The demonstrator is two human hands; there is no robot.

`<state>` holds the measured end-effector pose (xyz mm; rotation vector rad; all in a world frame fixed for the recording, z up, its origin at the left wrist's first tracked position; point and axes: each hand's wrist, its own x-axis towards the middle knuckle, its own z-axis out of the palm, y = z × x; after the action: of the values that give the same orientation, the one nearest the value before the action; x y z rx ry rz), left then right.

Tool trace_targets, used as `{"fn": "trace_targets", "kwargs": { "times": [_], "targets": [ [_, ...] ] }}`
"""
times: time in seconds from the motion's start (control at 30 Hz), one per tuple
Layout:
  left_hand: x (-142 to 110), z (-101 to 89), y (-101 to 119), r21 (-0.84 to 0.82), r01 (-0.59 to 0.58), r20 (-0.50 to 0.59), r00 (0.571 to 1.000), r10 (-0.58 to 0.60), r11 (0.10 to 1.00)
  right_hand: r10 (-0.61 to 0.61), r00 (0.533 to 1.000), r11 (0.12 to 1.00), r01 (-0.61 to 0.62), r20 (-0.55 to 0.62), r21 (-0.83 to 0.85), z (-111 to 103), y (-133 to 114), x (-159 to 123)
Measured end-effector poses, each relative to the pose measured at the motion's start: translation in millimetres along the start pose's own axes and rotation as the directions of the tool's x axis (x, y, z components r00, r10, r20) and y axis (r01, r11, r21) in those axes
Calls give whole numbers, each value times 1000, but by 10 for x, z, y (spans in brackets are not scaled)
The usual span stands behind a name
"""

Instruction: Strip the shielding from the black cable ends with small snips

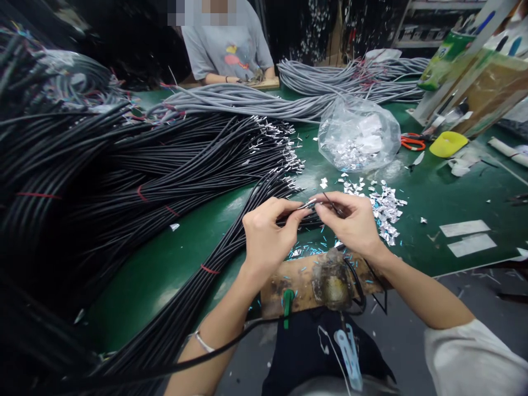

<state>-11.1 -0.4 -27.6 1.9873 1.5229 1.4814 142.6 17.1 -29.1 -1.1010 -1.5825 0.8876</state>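
My left hand is closed in a pinch on a black cable, near its stripped, silvery end. Facing it, my right hand is closed too, thumb and forefinger right at that silvery tip. A thin dark piece pokes out between the right fingers; its kind is not clear. Under both hands lies a wooden board carrying a worn, clouded block and a green clip. Left of my left hand runs a tied bundle of black cables.
More black cables with silvery ends pile up on the left. Grey cables stretch across the back. Foil scraps lie beside a plastic bag, orange-handled scissors and a yellow piece. A co-worker sits opposite.
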Motion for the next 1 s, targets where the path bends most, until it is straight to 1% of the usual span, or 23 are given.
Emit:
{"fn": "trace_targets", "kwargs": {
  "times": [0.07, 0.13, 0.17, 0.23, 0.43, 0.6, 0.83, 0.9, 0.93, 1.0],
  "targets": [
    [4, -8, 4, -65, 50, -44, 998, -53, 997, -76, 997, 996, 76, -1, -42, -20, -20, 6],
    [7, -15, 8, -124, 97, -77, 991, -107, 988, -175, 984, 978, 176, 17, -114, -37, -45, 8],
    [8, -18, 10, -146, 113, -83, 989, -126, 983, -219, 975, 964, 220, 28, -150, -43, -55, 6],
    [8, -24, 13, -171, 127, -84, 986, -143, 977, -261, 964, 945, 265, 47, -193, -45, -68, -2],
    [6, -34, 23, -178, 91, -93, 990, -109, 980, -261, 962, 955, 270, 81, -124, -17, -53, -16],
    [5, -40, 23, -159, 85, -92, 991, -101, 984, -243, 965, 965, 251, 95, -78, -14, -43, -8],
    [-4, -31, 16, -152, 79, -95, 991, -94, 985, -243, 966, 958, 253, 86, -136, -11, -46, -13],
    [4, -41, 12, -136, 94, -68, 992, -104, 986, -240, 968, 955, 249, 73, -161, -11, -50, -13],
    [12, -51, 8, -129, 101, -34, 994, -106, 986, -238, 969, 954, 246, 67, -171, -14, -53, -12],
    [37, -77, -4, -126, 107, 72, 992, -99, 986, -229, 971, 955, 238, 70, -179, -25, -62, -9]
  ]
}}
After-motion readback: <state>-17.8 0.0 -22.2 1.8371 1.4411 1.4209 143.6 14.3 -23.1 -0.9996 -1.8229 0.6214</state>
